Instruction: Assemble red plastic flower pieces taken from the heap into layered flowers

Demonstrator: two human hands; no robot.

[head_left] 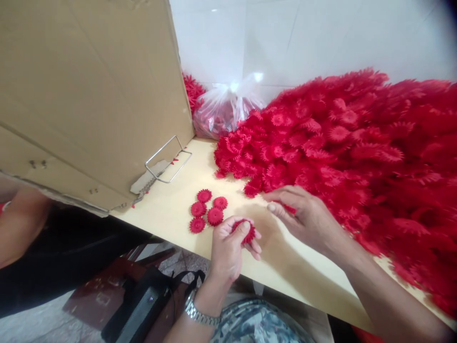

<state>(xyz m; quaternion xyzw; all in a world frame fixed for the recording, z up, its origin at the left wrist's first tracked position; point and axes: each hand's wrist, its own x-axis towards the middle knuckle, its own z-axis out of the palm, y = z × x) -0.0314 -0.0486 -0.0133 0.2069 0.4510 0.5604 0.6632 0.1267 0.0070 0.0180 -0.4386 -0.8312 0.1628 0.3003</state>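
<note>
My left hand (228, 247), with a metal watch on its wrist, is closed on a red flower piece (248, 233). The piece is round with a toothed edge, and my thumb presses on top of it. Whether more pieces lie under it, I cannot tell. My right hand (303, 216) is open, thumb apart from the stretched fingers. Its fingertips are at the near edge of a large heap of red flower pieces (314, 143). Several similar toothed pieces (215, 216) lie in a small cluster on the pale tabletop (171, 205), just beyond my left hand.
A tall cardboard panel (89, 95) stands at the left, with a bent wire frame (168, 159) at its foot. A clear plastic bag (221, 112) of red pieces sits against the white wall. Another person's arm (21, 221) shows at far left. A dark bag (143, 305) lies below the table.
</note>
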